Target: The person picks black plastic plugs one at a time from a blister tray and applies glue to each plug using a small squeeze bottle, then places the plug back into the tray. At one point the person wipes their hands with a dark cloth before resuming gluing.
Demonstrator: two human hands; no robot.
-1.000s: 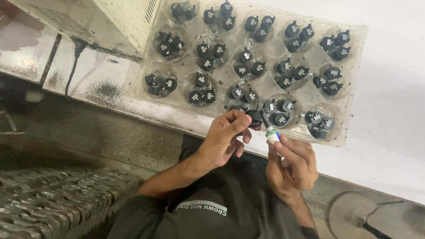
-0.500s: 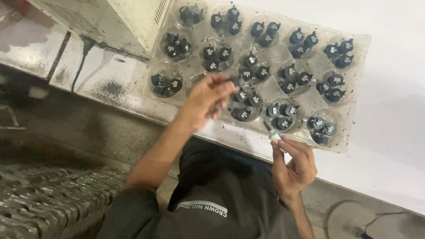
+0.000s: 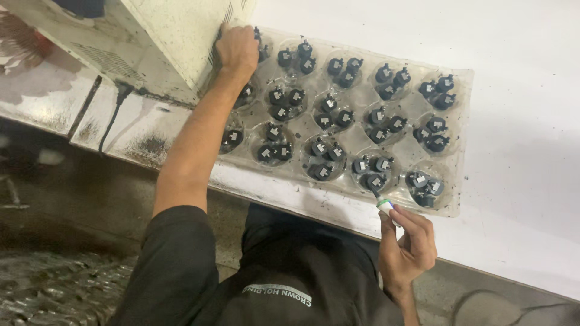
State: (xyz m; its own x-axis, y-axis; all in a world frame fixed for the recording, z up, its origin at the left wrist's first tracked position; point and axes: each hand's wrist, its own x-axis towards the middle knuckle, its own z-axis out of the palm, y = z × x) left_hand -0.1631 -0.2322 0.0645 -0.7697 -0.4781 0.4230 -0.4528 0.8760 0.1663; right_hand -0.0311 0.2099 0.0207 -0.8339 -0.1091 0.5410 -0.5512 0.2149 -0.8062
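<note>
From my seat I see the left hand (image 3: 237, 49) stretched far out to about 11 o'clock, its fingers curled over the far left corner of the clear plastic blister tray (image 3: 460, 130), right where the tray meets the side of the cream-coloured machine housing (image 3: 175, 33); the back of the hand faces me, so I cannot tell whether it has hold of a part or only rests there. The right hand (image 3: 408, 244) sits near me at about 5 o'clock, fingers closed in a pinch around a small pen-like tool with a white and green collar (image 3: 385, 205), whose dark tip points up at the near edge of the tray, just beside a pocket in the nearest row. The tray lies flat on the white worktop (image 3: 531, 48), spreading from 12 o'clock to 3 o'clock, and its round pockets each carry a small cluster of black plastic components (image 3: 323, 154) with pale square faces. At 9 o'clock a black cable (image 3: 112, 118) runs down the stained bench surface from the machine housing. My dark sleeve (image 3: 175, 265) covers the upper arm at 7 o'clock.
</note>
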